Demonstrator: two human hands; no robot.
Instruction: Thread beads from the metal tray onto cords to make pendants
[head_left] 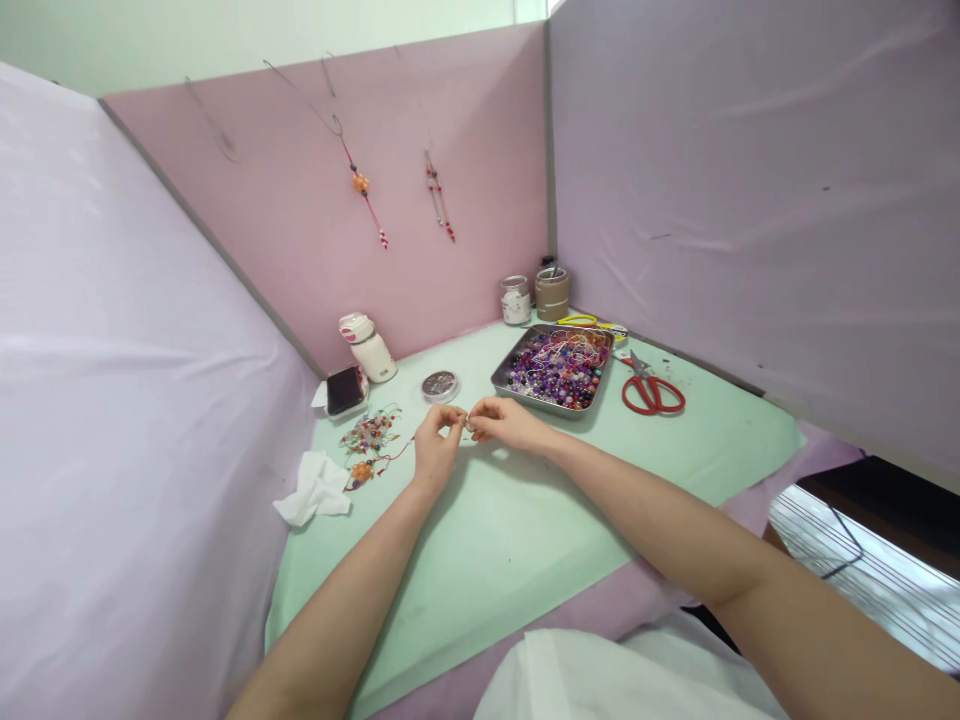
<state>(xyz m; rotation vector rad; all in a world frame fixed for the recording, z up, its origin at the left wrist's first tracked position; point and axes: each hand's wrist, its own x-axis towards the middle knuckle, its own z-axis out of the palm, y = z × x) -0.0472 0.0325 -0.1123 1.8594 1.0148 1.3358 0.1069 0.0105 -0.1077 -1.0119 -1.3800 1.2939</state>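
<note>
My left hand and my right hand meet over the green mat, fingertips pinched together on a tiny pale bead or piece of thread that is too small to name. A red cord with an orange bead ornament trails from below my left hand toward the left. A metal tray full of purple, red and clear beads sits just behind my right hand.
Red-handled scissors lie right of the tray. A round thread spool, a phone, a white bottle, finished bead pieces and a crumpled tissue sit on the left. Two jars stand at the back corner. Beaded cords hang on the pink partition.
</note>
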